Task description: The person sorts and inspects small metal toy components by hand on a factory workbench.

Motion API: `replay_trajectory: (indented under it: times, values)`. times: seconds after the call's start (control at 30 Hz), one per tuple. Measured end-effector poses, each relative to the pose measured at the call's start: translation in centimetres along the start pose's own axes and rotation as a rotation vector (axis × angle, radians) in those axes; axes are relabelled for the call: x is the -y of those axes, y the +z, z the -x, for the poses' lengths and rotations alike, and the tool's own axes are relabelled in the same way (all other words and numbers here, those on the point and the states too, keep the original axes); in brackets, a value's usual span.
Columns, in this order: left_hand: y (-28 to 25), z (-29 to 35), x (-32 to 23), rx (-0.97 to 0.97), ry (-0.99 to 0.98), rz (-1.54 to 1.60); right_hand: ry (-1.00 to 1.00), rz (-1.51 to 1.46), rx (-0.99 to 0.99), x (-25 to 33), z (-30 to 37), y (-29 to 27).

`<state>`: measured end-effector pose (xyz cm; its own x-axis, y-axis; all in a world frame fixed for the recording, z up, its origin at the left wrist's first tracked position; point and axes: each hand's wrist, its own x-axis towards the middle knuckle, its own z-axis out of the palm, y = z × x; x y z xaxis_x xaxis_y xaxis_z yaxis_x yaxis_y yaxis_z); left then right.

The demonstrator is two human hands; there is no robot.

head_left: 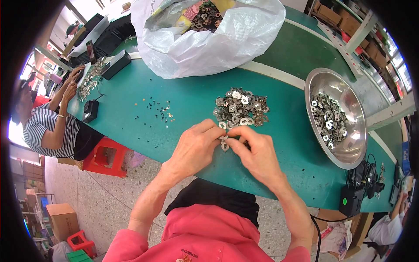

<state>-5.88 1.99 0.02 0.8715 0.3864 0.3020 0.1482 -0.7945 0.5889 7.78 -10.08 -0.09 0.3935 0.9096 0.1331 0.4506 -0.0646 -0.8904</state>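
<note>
My left hand (pixel 195 145) and my right hand (pixel 257 153) meet at the near side of a heap of small metal parts (pixel 238 107) on the green table. Between my fingertips is a small flat metal part (pixel 224 144), silvery with cut-outs. The fingers of both hands are pinched round it, and its upper edge is partly covered by them. More dark bits show under my curled right fingers, too small to name. To the left of the heap, small black and copper-coloured pieces (pixel 161 109) lie scattered.
A steel bowl (pixel 355 131) of similar parts stands tilted at the right. A white woven sack (pixel 174 54) with parts inside sits at the back. Black boxes with cables (pixel 352 198) are at the right edge. A co-worker in stripes (pixel 50 131) works at the left near a red stool (pixel 107 159).
</note>
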Motion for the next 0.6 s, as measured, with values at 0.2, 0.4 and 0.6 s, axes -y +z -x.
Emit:
replay_trajectory:
  times: [0.2,0.4,0.6]
  values:
    - [0.2,0.1,-0.1,-0.013,-0.011,0.011,-0.202,0.314,-0.007,-1.0,0.4,0.8]
    - [-0.2,0.1,-0.1,-0.024,0.006,0.051,-0.131,0.211,0.030,-0.8,0.4,0.2]
    - [-1.2,-0.2,-0.3,0.016,-0.165,0.284,0.258,-0.419,0.098,0.2,-0.1,-1.7]
